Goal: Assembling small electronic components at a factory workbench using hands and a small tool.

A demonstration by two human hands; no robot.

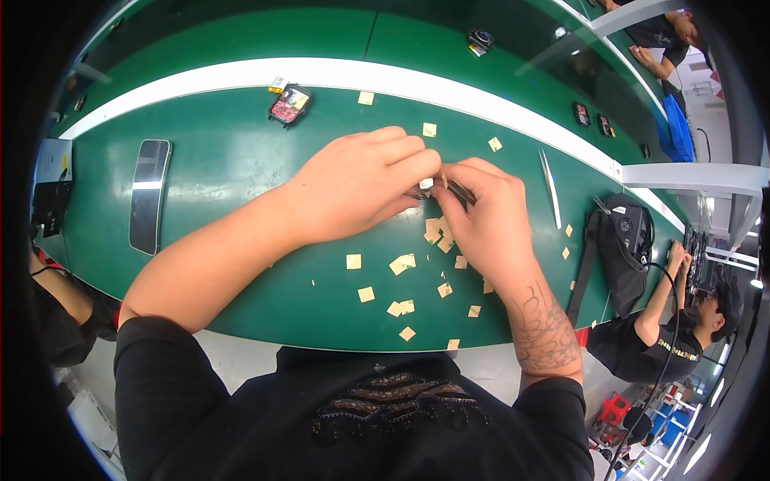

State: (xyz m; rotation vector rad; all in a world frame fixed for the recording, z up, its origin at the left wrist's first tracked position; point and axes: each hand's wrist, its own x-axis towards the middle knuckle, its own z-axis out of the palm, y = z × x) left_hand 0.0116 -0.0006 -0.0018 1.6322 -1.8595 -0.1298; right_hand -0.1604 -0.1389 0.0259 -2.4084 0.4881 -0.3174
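Over the middle of the green table my left hand (370,180) and my right hand (489,212) meet, fingers closed. A small dark part with a reddish patch (416,191) shows under my left fingertips; it is mostly hidden. Between the hands a small white piece (427,183) sticks out. In my right hand lies a slim dark tool (461,192), its kind hidden by my fingers. Below the hands several small beige square stickers (403,263) are scattered, some overlapping. Beyond my left hand sits a small black-cased electronic device (290,105) with its inside exposed.
A smartphone (150,196) lies at the left and tweezers (551,188) at the right. Near the right end rests a black bag (626,248). Past the white rail (337,74), more devices (481,38) sit on a green surface. A co-worker (666,329) works at the right.
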